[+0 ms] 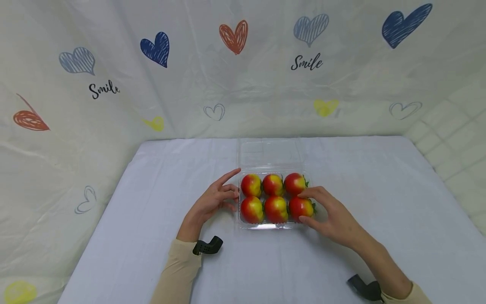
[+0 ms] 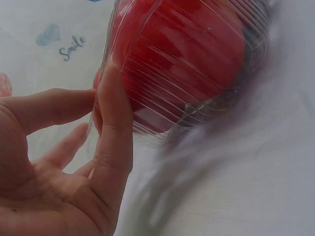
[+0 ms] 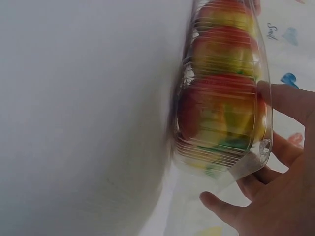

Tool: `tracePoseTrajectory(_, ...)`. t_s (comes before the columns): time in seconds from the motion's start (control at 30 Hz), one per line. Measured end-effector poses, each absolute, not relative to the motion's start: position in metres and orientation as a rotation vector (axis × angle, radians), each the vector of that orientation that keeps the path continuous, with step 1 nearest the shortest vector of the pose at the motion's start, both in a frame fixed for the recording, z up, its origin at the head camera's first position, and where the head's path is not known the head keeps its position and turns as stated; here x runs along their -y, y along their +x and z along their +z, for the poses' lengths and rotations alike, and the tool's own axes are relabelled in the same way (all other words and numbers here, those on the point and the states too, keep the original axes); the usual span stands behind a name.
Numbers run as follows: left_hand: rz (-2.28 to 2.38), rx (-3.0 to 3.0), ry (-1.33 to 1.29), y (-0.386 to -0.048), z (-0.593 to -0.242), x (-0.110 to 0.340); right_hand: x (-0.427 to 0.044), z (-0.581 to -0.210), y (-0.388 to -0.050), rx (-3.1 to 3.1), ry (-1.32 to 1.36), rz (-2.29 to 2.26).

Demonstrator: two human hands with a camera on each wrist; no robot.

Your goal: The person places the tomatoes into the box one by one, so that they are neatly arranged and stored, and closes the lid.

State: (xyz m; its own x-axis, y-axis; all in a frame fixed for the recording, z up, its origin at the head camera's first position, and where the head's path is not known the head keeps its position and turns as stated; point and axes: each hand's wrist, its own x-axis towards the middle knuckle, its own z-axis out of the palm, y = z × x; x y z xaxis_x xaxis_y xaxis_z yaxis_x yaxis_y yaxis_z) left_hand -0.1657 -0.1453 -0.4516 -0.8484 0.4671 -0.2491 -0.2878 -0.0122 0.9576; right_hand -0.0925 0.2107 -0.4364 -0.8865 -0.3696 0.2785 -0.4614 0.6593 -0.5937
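Note:
A clear plastic clamshell box [image 1: 265, 226] lies with its lid [image 1: 270, 154] folded back. Two rows of red-and-yellow fruits [image 1: 276, 209] with green leafy tops fill it. At the box's left side, my left hand [image 1: 214, 199] pinches the rim, with its index finger stretched along the far corner. Close up in the left wrist view, its fingers [image 2: 114, 132] meet at the plastic edge. My right hand [image 1: 336, 219] holds the front right fruit [image 1: 301, 208] between thumb and index finger. From the right wrist view, that fruit [image 3: 219, 108] still sits within the box walls.
A white cloth covers the table [image 1: 133, 236]. Behind it hangs a pale curtain [image 1: 265, 88] printed with hearts and "Smile". Dark wrist-worn devices [image 1: 209, 246] sit on both forearms, below beige sleeves.

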Motion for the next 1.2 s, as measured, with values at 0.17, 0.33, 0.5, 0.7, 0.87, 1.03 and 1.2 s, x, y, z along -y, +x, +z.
tracePoseTrajectory(0.17, 1.915, -1.748, 0.201, -0.1660, -0.4526, 0.1460, -0.2113, -0.4374, -0.0924, 2.745, 0.680, 1.018)
tracePoseTrajectory(0.33, 1.914, -1.745, 0.208, -0.1663, -0.4526, 0.1458, -0.2111, -0.4381, -0.0919, 2.717, 0.667, 0.995)
tracePoseTrajectory(0.5, 1.911, -1.750, 0.209, -0.1659, -0.4523, 0.1462, -0.2111, -0.4366, -0.0929, 2.705, 0.671, 0.990)
tracePoseTrajectory(0.7, 1.913, -1.745, 0.198, -0.1653, -0.4517, 0.1462, -0.2120, -0.4344, -0.0936, 2.713, 0.683, 1.006)
tracePoseTrajectory(0.87, 1.903, -1.757, 0.192, -0.1650, -0.4508, 0.1459, -0.2128, -0.4333, -0.0948, 2.674, 0.700, 0.989)
tracePoseTrajectory(1.03, 1.892, -1.775, 0.190, -0.1650, -0.4504, 0.1464, -0.2136, -0.4323, -0.0966, 2.629, 0.702, 1.001)
tracePoseTrajectory(1.2, 1.882, -1.790, 0.189, -0.1660, -0.4517, 0.1465, -0.2137, -0.4301, -0.0983, 2.627, 0.692, 1.026)
